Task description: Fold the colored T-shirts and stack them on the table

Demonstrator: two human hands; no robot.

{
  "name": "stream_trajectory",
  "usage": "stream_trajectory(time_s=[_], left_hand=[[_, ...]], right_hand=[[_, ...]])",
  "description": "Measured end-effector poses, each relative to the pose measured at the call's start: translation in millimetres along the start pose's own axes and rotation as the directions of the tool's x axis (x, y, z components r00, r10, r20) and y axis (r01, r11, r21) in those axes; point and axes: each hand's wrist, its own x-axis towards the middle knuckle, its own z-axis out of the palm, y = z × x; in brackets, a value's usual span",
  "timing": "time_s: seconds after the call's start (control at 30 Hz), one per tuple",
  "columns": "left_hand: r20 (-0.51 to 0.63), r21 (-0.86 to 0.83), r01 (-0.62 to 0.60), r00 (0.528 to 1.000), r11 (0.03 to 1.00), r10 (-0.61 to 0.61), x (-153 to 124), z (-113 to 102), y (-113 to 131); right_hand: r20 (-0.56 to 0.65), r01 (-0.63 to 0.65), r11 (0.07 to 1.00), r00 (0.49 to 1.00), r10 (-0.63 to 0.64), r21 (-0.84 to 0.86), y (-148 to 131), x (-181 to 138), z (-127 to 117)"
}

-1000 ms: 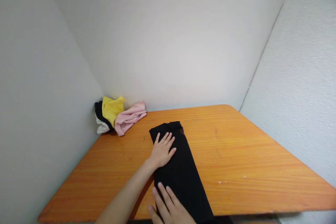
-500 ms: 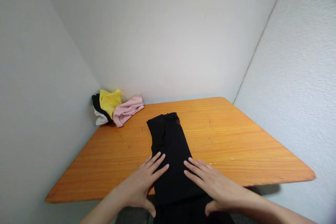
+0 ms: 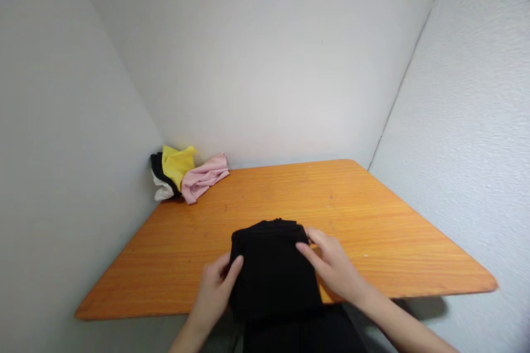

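A folded black garment (image 3: 271,270) lies at the near edge of the table, its upper end bunched in layers. My left hand (image 3: 215,287) grips its left side, thumb on top and fingers hidden behind the cloth. On the opposite side, my right hand (image 3: 333,262) pinches the upper right corner between thumb and fingers. Black cloth continues below the table edge; I cannot tell whether that part is the garment or my own clothing.
The orange wooden table (image 3: 385,237) has rounded corners and stands against white walls (image 3: 265,66). Heaped in the back left corner are a yellow cloth (image 3: 178,164), a pink cloth (image 3: 205,176), a black cloth (image 3: 157,165) and a white cloth (image 3: 163,192).
My hands, spread flat on the garment before, now hold its two sides. The garment's far end has come toward me, and the cloth looks shorter and more layered.
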Motion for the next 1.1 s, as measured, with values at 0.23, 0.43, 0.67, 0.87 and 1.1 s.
stream_trajectory(time_s=[0.23,0.43,0.67,0.87,1.1], left_hand=[[-0.168,0.274,0.339,0.938,0.900,-0.302,52,15,-7],[-0.066,0.000,0.261,0.963,0.965,-0.260,68,55,-17],[0.040,-0.290,-0.143,0.986,0.946,0.161,78,139,83],[0.148,-0.383,-0.268,0.927,0.884,0.346,110,237,169],[0.157,-0.152,-0.276,0.941,0.949,0.299,101,318,174]], right_hand=[[-0.142,-0.382,0.740,0.919,0.368,-0.553,15,26,61],[-0.107,-0.405,0.840,0.913,0.395,-0.361,28,3,51],[-0.351,-0.497,0.847,0.839,0.415,-0.186,95,-43,-75],[-0.455,-0.577,0.785,0.775,0.439,-0.225,184,-69,-184],[-0.421,-0.644,0.678,0.757,0.500,-0.354,249,-86,-194]])
